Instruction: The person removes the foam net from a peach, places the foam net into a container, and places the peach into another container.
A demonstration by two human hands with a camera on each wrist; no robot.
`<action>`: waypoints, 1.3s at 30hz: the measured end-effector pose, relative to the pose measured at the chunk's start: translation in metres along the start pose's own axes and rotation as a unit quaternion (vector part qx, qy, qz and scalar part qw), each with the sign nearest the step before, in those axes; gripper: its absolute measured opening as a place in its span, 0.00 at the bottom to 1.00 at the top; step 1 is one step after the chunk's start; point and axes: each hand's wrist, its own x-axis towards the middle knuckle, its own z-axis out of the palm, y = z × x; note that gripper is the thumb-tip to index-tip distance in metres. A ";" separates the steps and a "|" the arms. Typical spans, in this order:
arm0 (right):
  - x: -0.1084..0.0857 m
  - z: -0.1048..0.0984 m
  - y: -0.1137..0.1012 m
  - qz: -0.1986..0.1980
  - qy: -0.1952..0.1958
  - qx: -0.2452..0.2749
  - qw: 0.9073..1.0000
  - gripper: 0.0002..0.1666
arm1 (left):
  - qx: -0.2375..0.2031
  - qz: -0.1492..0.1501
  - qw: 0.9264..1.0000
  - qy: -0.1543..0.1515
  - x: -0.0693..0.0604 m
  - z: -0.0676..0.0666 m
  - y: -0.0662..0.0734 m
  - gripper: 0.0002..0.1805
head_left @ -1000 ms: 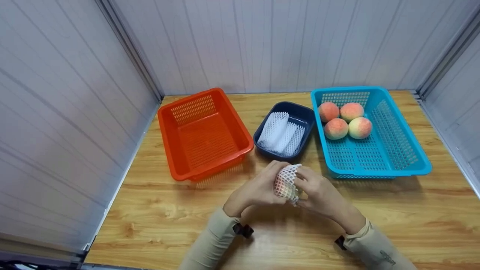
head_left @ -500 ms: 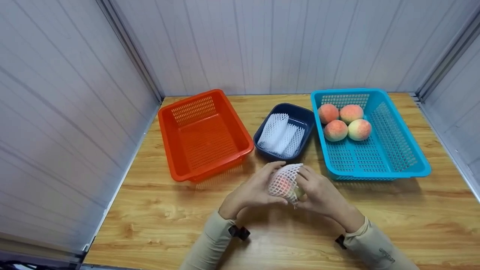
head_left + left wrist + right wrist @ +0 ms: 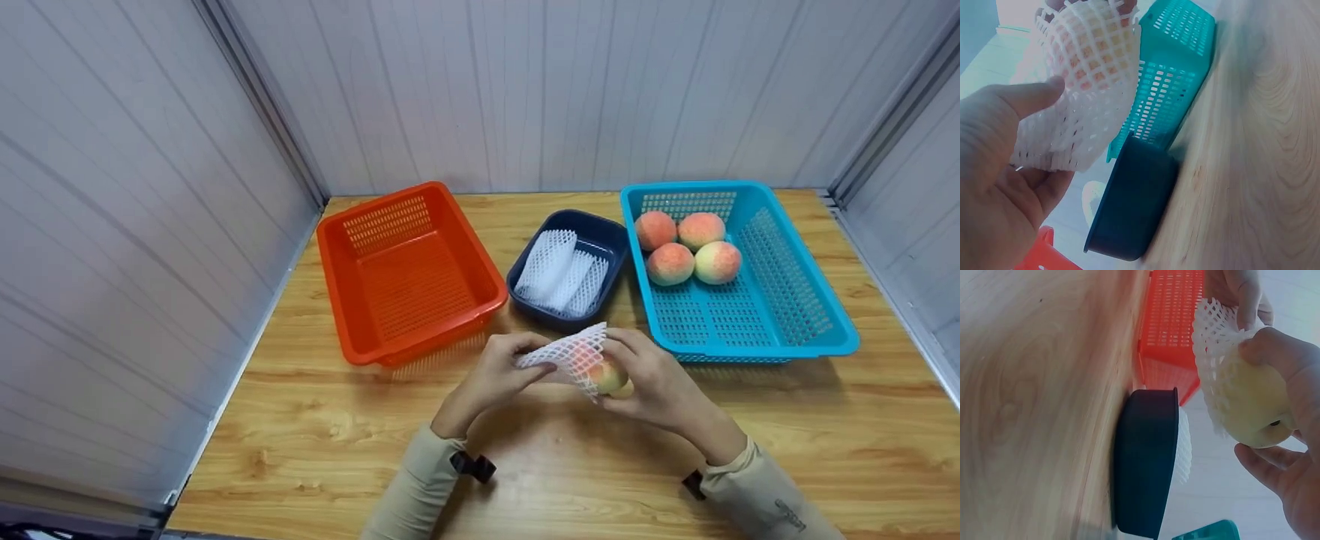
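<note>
Between the two hands is a peach (image 3: 610,377) partly inside a white foam net sleeve (image 3: 562,352). My left hand (image 3: 498,379) pinches the loose left end of the sleeve between thumb and fingers, as the left wrist view also shows. On the other side, my right hand (image 3: 660,386) grips the peach, its thumb on one side and fingers on the other. In the right wrist view the stem end of the peach (image 3: 1258,402) sticks out bare from the net. Both hands are above the table, in front of the navy bin.
A red basket (image 3: 420,281) stands at the left. The navy bin (image 3: 611,259) in the middle holds several white foam net sleeves (image 3: 551,262). At the right, a blue basket (image 3: 780,349) holds several peaches (image 3: 718,262). Pale wall panels (image 3: 480,90) rise behind the table.
My left hand has slid left, from around the netted peach to the sleeve's loose end. The sleeve is now stretched out leftward, and more bare peach shows by my right hand.
</note>
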 end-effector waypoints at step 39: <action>-0.036 -0.053 0.026 0.082 0.063 0.007 0.995 0.46 | 0.163 -0.012 0.957 0.239 0.108 0.020 -0.048 0.21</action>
